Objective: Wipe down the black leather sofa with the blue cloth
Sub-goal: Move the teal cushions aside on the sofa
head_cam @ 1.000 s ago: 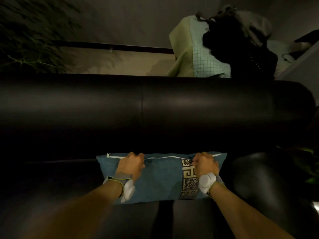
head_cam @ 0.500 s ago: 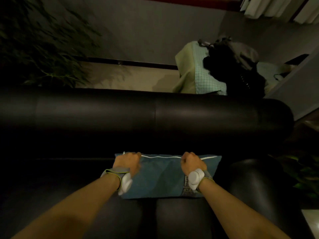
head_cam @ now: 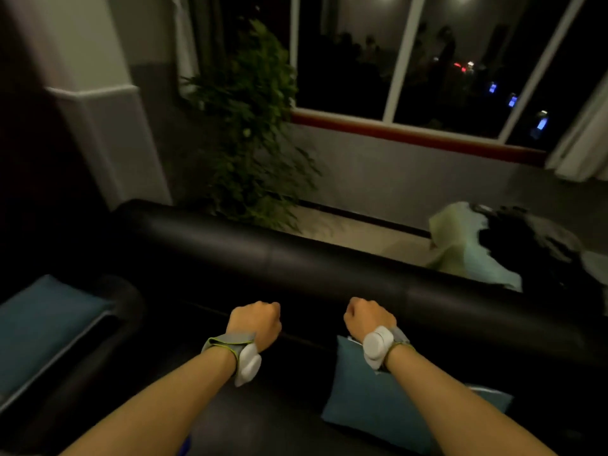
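Over the sofa (head_cam: 296, 258) seat, the left hand (head_cam: 256, 322) and right hand (head_cam: 367, 319) hover as curled, empty fists. A blue cushion (head_cam: 378, 403) lies at 5 o'clock, another cushion (head_cam: 42, 320) at 9. No cloth or readable writing shows.

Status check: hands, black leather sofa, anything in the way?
Left hand and right hand fisted, holding nothing. Black leather sofa not being wiped; no cloth seen. Blue rectangular cushion lies on seat under right wrist.

We see both hands, left (head_cam: 256, 324) and right (head_cam: 366, 319), curled into empty fists above the black sofa (head_cam: 296, 268), a blue cushion (head_cam: 378, 403) lying under the right forearm.
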`<state>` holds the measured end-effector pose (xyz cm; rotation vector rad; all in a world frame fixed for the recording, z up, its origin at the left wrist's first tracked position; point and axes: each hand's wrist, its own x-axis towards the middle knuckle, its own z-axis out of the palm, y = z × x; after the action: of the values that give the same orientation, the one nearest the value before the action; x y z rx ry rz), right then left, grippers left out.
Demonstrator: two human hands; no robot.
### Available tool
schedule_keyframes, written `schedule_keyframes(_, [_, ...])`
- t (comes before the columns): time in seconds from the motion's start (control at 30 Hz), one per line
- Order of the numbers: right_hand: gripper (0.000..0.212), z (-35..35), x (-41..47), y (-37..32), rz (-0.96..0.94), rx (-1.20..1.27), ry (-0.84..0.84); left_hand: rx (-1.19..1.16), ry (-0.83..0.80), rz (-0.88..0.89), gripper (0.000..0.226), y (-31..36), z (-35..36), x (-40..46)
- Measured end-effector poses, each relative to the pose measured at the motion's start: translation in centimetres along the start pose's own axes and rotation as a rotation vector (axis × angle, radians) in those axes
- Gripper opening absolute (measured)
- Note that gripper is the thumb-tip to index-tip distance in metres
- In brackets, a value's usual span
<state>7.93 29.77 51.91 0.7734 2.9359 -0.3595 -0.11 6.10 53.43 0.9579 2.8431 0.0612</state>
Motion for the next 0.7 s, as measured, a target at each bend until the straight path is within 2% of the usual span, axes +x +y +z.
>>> schedule_keyframes(0.33, [0.023, 0.6, -5.1, -27.5, -0.379, -0.047, -0.048, 0.031, 0.126, -0.356, 0.02, -24.4, -5.3, -18.3])
schedule_keyframes(0.4, [0.022, 1.3, -5.8, -30.7, -0.414, -0.067, -0.053, 0.033, 0.146, -0.406, 0.02, -27.5, -5.6, -20.5])
schedule_keyframes(0.57, [0.02, 5.2, -7.6, -43.9, -0.557, -0.099, -0.061, -0.001, 0.141, -0.566, 0.02, -37.9, -4.6, -28.5])
schedule_keyframes(0.7, [0.022, 8.3, -7.4, -53.0, -0.679, -0.137, -0.083, -0.028, 0.121, -0.677, 0.021, -45.6, -3.4, -31.3])
